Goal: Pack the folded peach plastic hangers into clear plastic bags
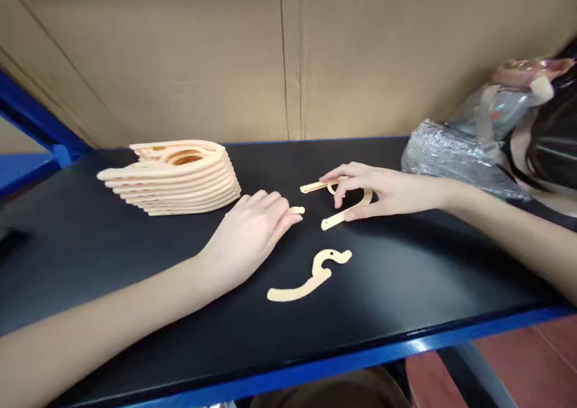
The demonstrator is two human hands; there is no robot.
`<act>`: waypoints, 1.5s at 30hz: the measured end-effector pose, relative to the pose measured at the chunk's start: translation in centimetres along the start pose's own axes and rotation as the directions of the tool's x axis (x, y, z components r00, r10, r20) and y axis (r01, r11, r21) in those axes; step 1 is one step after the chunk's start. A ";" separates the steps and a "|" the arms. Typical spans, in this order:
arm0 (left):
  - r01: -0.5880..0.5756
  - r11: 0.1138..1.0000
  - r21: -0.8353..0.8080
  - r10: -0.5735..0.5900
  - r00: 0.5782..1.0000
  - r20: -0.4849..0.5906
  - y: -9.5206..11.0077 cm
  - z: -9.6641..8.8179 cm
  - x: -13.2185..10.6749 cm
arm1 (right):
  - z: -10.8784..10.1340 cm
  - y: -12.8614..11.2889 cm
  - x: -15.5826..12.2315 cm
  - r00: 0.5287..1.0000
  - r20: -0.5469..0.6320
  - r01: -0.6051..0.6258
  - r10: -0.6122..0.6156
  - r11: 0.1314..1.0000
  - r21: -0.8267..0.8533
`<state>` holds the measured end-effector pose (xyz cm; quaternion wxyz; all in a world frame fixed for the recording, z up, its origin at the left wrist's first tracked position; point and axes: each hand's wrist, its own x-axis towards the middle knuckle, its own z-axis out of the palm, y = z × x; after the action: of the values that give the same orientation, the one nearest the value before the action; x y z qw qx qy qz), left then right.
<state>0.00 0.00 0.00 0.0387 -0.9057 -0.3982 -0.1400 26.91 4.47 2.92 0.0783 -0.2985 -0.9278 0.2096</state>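
Observation:
My left hand lies palm down on the black table, fingers curled over a small pale wooden piece whose tip shows at the fingertips. My right hand rests on a curved U-shaped wooden piece, thumb and fingers pinching it against the table. A loose hook-shaped wooden piece lies flat in front of both hands, untouched.
A stack of several curved wooden pieces stands at the back left. Crumpled clear plastic bags lie at the back right, beside another person's dark hair. Cardboard walls the rear. The table's blue front edge is close.

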 end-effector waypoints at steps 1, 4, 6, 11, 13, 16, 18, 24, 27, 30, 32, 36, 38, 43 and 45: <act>0.013 1.000 -0.014 -0.013 1.000 -0.004 0.0 0.0 0.0 | 0.4 0.0 0.1 1.000 -0.029 0.006 -0.006 1.000 0.000; 0.076 0.995 -0.065 -0.076 0.997 -0.007 0.0 -0.1 -0.1 | 1.6 -0.2 0.4 0.994 -0.109 0.015 -0.018 1.000 -0.025; 0.142 0.983 -0.114 -0.144 0.990 -0.007 0.1 -0.2 -0.2 | 2.2 -0.5 0.5 0.987 -0.162 0.013 -0.024 0.998 -0.066; 0.224 0.965 -0.135 -0.220 0.975 0.045 0.3 -0.5 -0.3 | 3.3 -1.0 0.8 0.974 -0.225 -0.006 -0.028 0.989 -0.149; 0.200 0.972 -0.119 -0.197 0.980 0.042 0.3 -0.5 -0.3 | 3.6 -0.9 0.9 0.977 -0.210 0.013 -0.033 0.996 -0.092; 0.134 0.986 -0.095 -0.133 0.991 0.018 0.2 -0.3 -0.3 | 3.8 -0.6 1.1 0.985 -0.171 0.027 -0.022 0.999 0.025; 0.091 0.992 -0.085 -0.091 0.996 0.008 0.1 -0.2 -0.3 | 3.7 -0.5 1.2 0.987 -0.162 0.002 0.012 0.996 0.086; 0.106 0.994 -0.030 -0.106 0.994 0.006 0.2 -0.1 -0.4 | 3.6 -0.5 1.2 0.973 -0.211 -0.030 0.092 0.960 0.277; 0.116 0.992 -0.038 -0.115 0.993 0.037 0.4 -0.2 -0.4 | 3.7 -0.5 1.3 0.968 -0.227 -0.030 0.110 0.944 0.328; 0.135 0.990 -0.045 -0.132 0.989 0.070 0.5 -0.3 -0.2 | 3.9 -0.5 1.3 0.966 -0.225 -0.023 0.125 0.913 0.407; 0.136 0.990 -0.043 -0.132 0.987 0.090 0.5 -0.4 -0.1 | 4.0 -0.5 1.3 0.966 -0.226 -0.016 0.127 0.899 0.437; 0.134 0.990 -0.040 -0.129 0.984 0.120 0.5 -0.5 0.0 | 4.2 -0.5 1.3 0.963 -0.237 -0.003 0.127 0.886 0.464; 0.128 0.991 -0.030 -0.124 0.985 0.124 0.5 -0.5 0.0 | 4.2 -0.5 1.3 0.961 -0.246 0.002 0.129 0.881 0.473; 0.092 0.996 0.016 -0.093 0.988 0.124 0.5 -0.7 0.0 | 4.2 -0.5 1.3 0.957 -0.256 -0.004 0.137 0.888 0.460; 0.077 0.996 0.038 -0.082 0.988 0.131 0.5 -0.8 0.0 | 4.2 -0.5 1.3 0.957 -0.255 -0.008 0.138 0.891 0.453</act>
<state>0.22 -0.47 0.77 0.0215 -0.8956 -0.4381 -0.0745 24.46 3.46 -0.59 0.2676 -0.3339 -0.8221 0.3756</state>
